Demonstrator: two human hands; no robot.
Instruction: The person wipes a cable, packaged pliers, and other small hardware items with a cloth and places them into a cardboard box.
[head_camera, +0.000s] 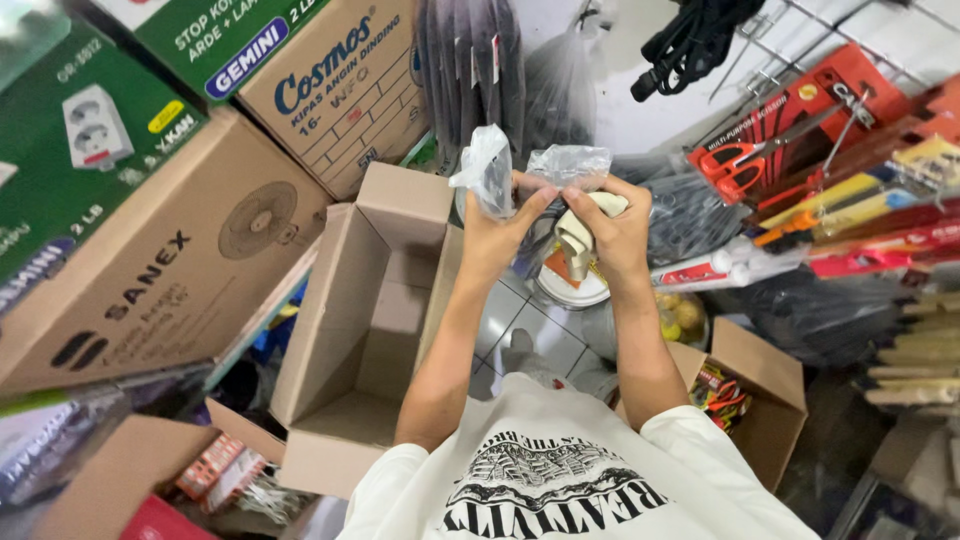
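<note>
We find the left hand (492, 232) and right hand (612, 232) pinching a clear plastic bag (560, 165) just right of the open carton (365, 330). A cream-coloured fitting (578, 235) remains half inside the bag; the carton holds nothing visible.

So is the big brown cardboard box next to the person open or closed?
Open. The big brown cardboard box has its flaps standing up and folded outward, and its bare inside walls and bottom show. Nothing can be seen inside it.
</note>
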